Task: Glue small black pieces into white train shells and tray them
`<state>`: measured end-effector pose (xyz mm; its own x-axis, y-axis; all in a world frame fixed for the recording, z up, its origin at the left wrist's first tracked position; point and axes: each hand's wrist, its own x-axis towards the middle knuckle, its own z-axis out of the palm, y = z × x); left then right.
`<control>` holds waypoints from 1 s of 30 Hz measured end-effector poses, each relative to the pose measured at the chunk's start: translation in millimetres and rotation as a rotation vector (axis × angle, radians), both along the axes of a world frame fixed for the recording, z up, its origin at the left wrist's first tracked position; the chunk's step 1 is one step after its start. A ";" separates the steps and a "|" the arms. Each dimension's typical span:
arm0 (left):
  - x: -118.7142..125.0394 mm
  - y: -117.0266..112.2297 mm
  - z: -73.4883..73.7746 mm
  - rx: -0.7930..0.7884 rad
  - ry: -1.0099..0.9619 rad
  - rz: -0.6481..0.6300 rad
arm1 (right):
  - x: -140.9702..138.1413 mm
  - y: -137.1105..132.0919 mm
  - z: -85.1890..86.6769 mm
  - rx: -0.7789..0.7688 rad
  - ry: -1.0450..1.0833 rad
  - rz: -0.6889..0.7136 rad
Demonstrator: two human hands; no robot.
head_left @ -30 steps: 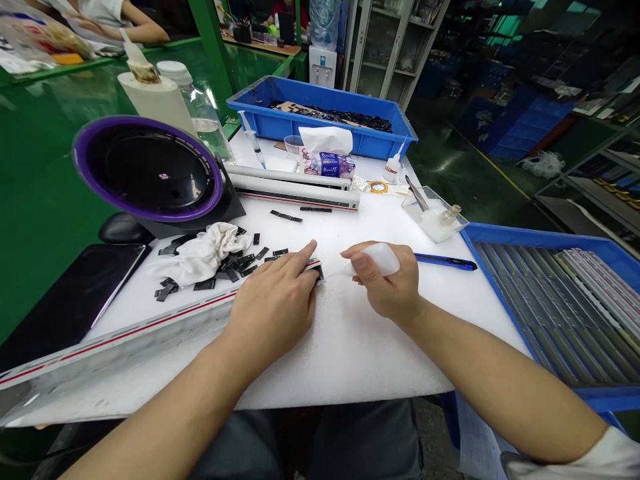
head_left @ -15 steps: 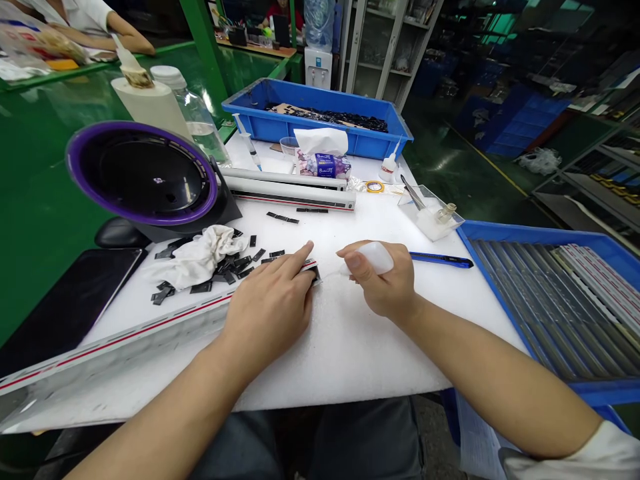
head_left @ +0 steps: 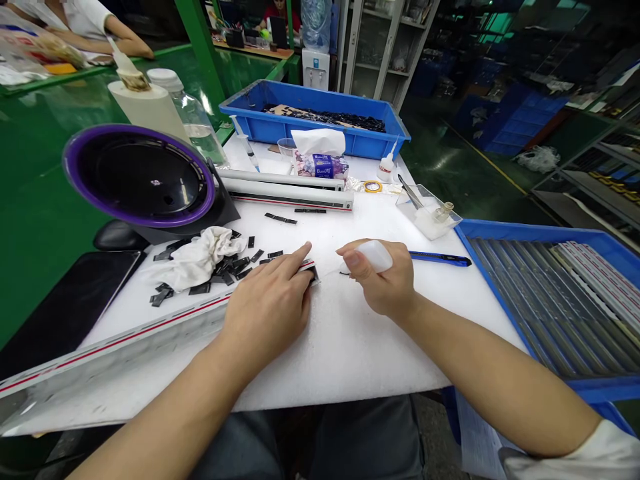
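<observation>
Rail (head_left: 120, 340): long, pale, red-lined, slanting across the counter (head_left: 360, 360), right end dark inside.
Bottle (head_left: 376, 256): whitish, smooth, just right of that end, thin tip toward it.
Left hand (head_left: 270, 297): palm down over the rail, index finger outstretched; cannot tell whether its grip is clamped.
Right hand (head_left: 393, 280): grip wrapped around the bottle, thumb against it, forearm slanting in from lower right.

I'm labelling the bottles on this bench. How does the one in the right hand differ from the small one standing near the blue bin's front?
The held bottle is tilted sideways in the right hand, nozzle toward the end of the long strip; the standing bottle rests on its base, nozzle up. The held bottle's visible part looks plain white, while the standing bottle shows red markings. Both are whitish with slim nozzles.
</observation>
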<state>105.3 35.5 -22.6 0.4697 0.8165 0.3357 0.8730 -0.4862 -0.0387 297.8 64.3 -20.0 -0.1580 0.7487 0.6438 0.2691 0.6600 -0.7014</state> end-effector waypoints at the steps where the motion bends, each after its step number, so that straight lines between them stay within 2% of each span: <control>1: -0.1 0.1 0.1 -0.001 0.000 0.000 | 0.1 -0.1 0.5 0.003 -0.003 0.002; 30: 0.5 1.8 -2.2 0.023 -0.036 -0.002 | -1.4 -3.3 7.7 0.214 -0.071 0.004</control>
